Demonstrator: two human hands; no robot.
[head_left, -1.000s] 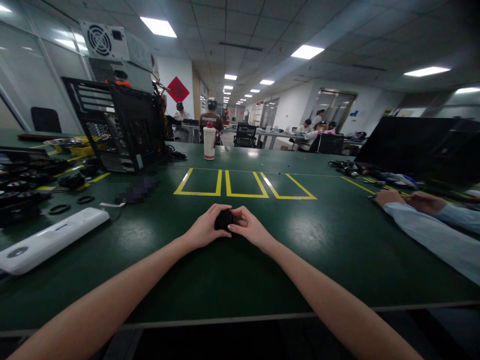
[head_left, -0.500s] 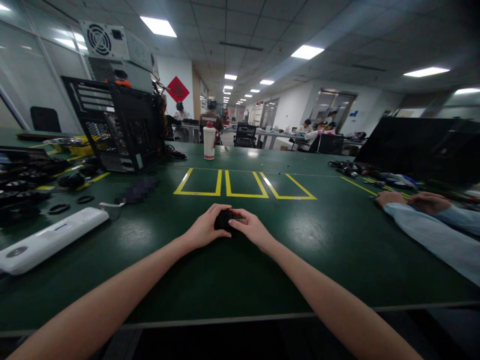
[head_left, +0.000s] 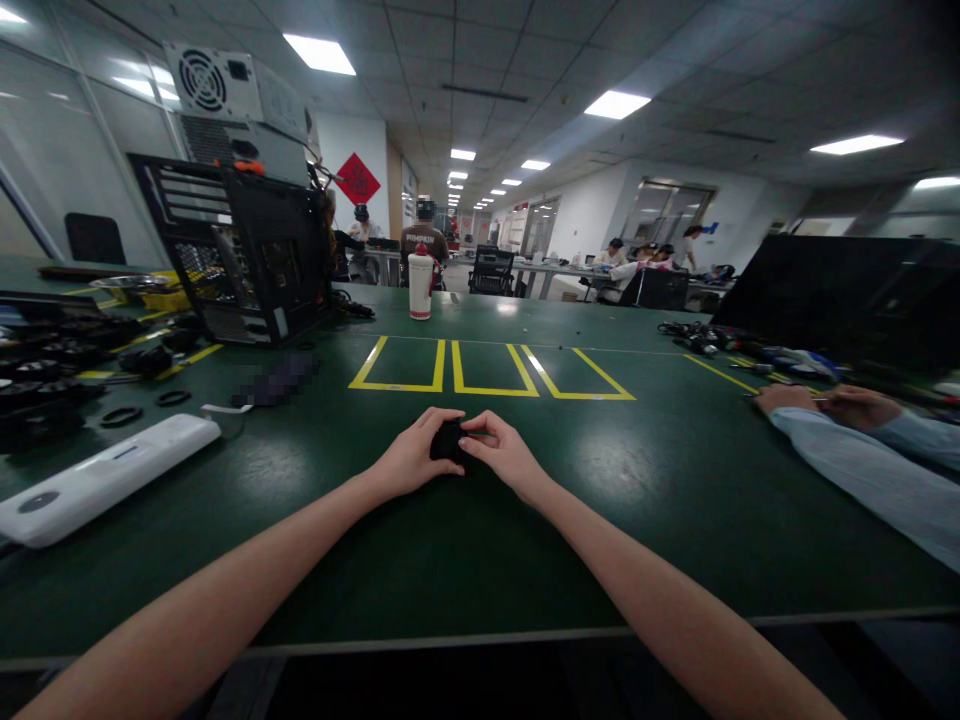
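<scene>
A small black object (head_left: 447,441), too dark to name more closely, is between my two hands just above or on the green table (head_left: 480,560). My left hand (head_left: 411,452) is closed around its left side, thumb below and fingers above. On its right side, my right hand (head_left: 506,460) pinches at the edge with thumb and fingertips. The fingers partly cover the object, and I cannot tell whether it touches the tabletop. Beyond the hands, yellow tape outlines (head_left: 495,392) mark the table.
A white elongated device (head_left: 112,480) and black rings (head_left: 121,417) lie at left, before an open computer case (head_left: 247,250). A white cup (head_left: 421,285) stands further back. At right are another person's sleeved arms (head_left: 862,470), cables (head_left: 697,338) and a large black panel (head_left: 840,300).
My right thumb and fingers have shifted slightly at the black object's right edge. My left hand keeps its hold. Far back, a person near the doorway has moved to the right.
</scene>
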